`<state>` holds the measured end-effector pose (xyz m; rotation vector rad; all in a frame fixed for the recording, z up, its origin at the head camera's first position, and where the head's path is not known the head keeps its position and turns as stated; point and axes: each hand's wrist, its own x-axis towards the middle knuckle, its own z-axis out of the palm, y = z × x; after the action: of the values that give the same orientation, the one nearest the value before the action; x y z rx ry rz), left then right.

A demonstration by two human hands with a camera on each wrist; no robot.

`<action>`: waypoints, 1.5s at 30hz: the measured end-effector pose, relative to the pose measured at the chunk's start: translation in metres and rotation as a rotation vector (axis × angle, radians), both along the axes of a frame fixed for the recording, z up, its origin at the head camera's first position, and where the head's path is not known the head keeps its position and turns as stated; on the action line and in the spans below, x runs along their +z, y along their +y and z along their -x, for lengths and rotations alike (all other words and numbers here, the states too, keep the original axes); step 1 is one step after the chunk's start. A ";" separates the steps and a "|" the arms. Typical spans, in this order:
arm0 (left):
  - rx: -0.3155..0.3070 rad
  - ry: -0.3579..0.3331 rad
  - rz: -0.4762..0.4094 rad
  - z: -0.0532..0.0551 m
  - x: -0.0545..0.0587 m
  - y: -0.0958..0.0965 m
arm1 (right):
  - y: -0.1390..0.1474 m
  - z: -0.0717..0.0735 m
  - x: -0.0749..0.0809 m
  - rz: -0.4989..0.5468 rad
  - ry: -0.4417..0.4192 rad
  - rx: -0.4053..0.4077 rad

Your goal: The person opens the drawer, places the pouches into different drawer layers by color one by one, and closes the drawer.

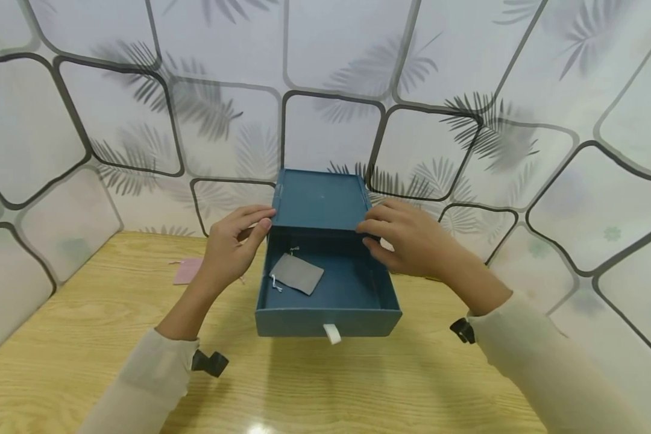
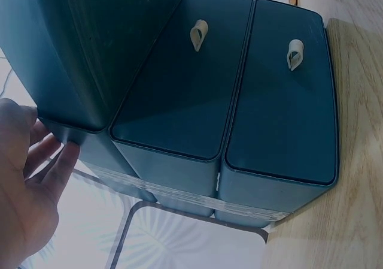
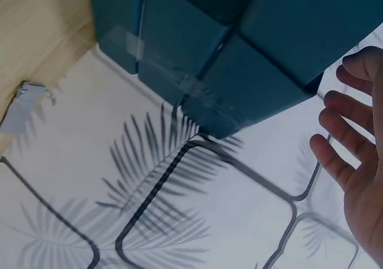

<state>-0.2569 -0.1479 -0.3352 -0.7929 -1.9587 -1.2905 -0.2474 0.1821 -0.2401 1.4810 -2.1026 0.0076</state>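
A blue drawer unit stands against the wall, its top drawer pulled out toward me. Inside, on the left, lies a grey drawstring pouch with white cords. My left hand touches the unit's upper left side with extended fingers, as the left wrist view also shows. At the opposite side, my right hand has its loosely bent fingers close by the unit's upper right edge and holds nothing. Two lower drawers are closed in the left wrist view, each with a pale loop tab.
A pink pouch lies on the wooden table, left of the unit and partly behind my left hand. In the right wrist view, another grey pouch rests near the patterned wall. Clear tape runs across the unit's side.
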 end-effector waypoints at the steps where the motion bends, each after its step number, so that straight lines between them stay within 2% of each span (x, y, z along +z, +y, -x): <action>1: 0.000 0.003 0.001 0.000 0.000 0.000 | 0.005 0.001 -0.002 0.011 0.002 -0.016; 8: 0.001 0.013 0.002 0.000 0.000 0.000 | 0.033 0.008 -0.013 0.094 -0.018 -0.080; 13: 0.002 0.009 -0.001 0.000 0.000 0.000 | 0.046 0.016 -0.024 0.118 -0.041 -0.131; 16: 0.001 0.010 0.001 0.000 0.000 0.000 | 0.056 0.023 -0.037 0.120 -0.091 -0.199; 24: -0.001 0.009 0.001 0.000 -0.001 0.001 | 0.079 0.051 -0.083 0.129 -0.294 -0.404; 29: 0.001 0.003 -0.001 0.000 0.000 0.001 | 0.085 0.064 -0.105 0.147 -0.423 -0.482; 34: 0.005 0.002 0.005 -0.001 0.000 0.000 | 0.089 0.076 -0.126 0.234 -0.553 -0.543; 41: 0.007 0.010 0.009 0.000 0.000 0.000 | 0.092 0.086 -0.155 0.282 -0.628 -0.625; 45: 0.007 0.012 0.009 0.000 0.000 0.000 | 0.092 0.089 -0.166 0.285 -0.649 -0.636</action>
<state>-0.2565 -0.1483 -0.3356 -0.7950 -1.9577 -1.2711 -0.3363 0.2737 -0.4058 0.6316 -2.8509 0.5877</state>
